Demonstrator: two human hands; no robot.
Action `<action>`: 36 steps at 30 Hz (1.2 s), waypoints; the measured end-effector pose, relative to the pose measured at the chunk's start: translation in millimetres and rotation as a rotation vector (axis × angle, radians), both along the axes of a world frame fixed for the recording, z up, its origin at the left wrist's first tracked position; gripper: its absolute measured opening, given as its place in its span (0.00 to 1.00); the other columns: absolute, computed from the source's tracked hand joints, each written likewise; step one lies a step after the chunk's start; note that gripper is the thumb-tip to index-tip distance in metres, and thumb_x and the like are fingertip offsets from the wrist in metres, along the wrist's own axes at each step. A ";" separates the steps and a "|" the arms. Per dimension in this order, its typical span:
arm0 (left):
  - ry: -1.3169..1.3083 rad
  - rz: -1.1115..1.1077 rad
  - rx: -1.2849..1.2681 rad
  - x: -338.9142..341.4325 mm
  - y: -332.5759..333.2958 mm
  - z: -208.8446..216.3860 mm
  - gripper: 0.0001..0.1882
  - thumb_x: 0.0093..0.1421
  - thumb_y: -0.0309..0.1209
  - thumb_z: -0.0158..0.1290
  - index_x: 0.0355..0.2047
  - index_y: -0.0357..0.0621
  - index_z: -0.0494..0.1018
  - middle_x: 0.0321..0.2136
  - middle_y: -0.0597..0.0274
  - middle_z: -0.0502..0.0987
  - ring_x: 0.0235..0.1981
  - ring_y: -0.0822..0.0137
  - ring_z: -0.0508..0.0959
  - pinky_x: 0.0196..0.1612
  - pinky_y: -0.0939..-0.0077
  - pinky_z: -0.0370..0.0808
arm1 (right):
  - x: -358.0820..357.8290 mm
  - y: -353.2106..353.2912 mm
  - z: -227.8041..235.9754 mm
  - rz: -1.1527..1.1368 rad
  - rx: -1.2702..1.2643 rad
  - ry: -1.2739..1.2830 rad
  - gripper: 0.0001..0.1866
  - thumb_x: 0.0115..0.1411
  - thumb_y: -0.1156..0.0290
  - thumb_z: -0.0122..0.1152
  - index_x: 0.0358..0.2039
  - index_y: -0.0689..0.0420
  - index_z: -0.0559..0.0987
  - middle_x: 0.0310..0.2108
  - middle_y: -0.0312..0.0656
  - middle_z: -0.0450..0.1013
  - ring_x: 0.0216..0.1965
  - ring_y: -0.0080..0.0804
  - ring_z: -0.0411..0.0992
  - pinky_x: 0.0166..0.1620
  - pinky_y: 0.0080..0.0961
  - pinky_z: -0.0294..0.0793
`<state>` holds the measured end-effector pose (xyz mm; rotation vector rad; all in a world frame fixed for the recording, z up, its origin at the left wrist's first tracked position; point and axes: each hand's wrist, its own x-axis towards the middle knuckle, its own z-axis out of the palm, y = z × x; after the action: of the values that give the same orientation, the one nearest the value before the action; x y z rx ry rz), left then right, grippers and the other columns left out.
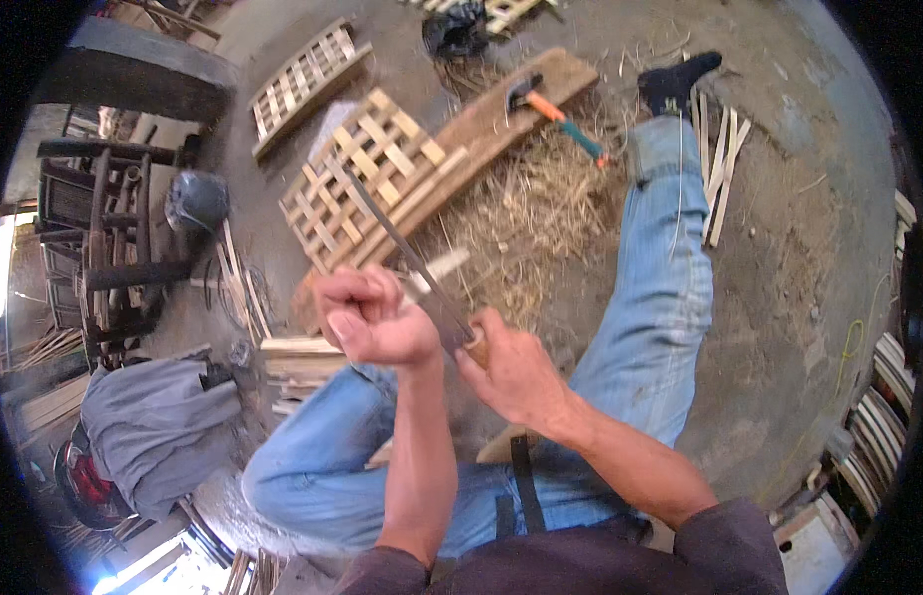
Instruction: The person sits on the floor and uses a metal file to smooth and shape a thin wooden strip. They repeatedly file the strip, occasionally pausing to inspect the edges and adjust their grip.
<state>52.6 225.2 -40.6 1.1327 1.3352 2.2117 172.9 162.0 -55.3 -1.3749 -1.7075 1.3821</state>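
Observation:
My right hand (516,365) is closed round the wooden handle of a long knife (407,248). Its narrow, dark blade slants up and left, past my left hand and in front of a woven panel of pale wooden slats (382,144). Beside the blade, my left hand (374,319) is raised with its fingers curled in and the wrist bent. Whether those fingers hold anything is hidden. A short pale piece of wood (443,266) shows just beyond that hand. The panel leans on a thick wooden plank (570,79) on the floor.
A hammer with an orange and green handle (560,119) lies across the plank, by a heap of shavings (541,213). Pale strips (721,178) lie right of my outstretched leg (665,248). A second slatted panel (307,79) is farther back. Dark chairs (99,208) stand left.

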 end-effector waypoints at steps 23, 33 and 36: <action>-0.021 -0.011 -0.207 -9.8 9.2 11.8 0.25 0.65 0.53 0.31 0.23 0.44 0.58 0.15 0.69 0.54 0.12 0.78 0.51 0.15 0.83 0.45 | -2.9 6.5 -0.9 -0.013 -0.043 0.042 0.19 0.57 0.68 0.59 0.43 0.64 0.65 0.25 0.61 0.73 0.31 0.65 0.73 0.35 0.53 0.73; 0.011 0.116 -0.103 -7.3 16.9 3.4 0.25 0.65 0.52 0.32 0.22 0.44 0.58 0.15 0.68 0.55 0.12 0.78 0.52 0.15 0.83 0.45 | -10.7 -10.4 7.2 -0.043 -0.025 0.077 0.18 0.57 0.69 0.58 0.42 0.64 0.64 0.26 0.61 0.74 0.31 0.64 0.73 0.36 0.53 0.74; -0.013 -0.008 -0.118 -4.5 14.4 8.3 0.24 0.65 0.51 0.32 0.23 0.44 0.59 0.15 0.68 0.56 0.11 0.78 0.52 0.15 0.84 0.45 | -9.2 -0.2 4.3 -0.049 0.033 0.063 0.17 0.57 0.69 0.58 0.41 0.64 0.64 0.26 0.61 0.74 0.31 0.64 0.73 0.35 0.53 0.74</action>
<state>48.1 239.6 -32.2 1.0781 1.4324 2.1006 163.7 161.7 -51.0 -1.3322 -1.6384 1.3502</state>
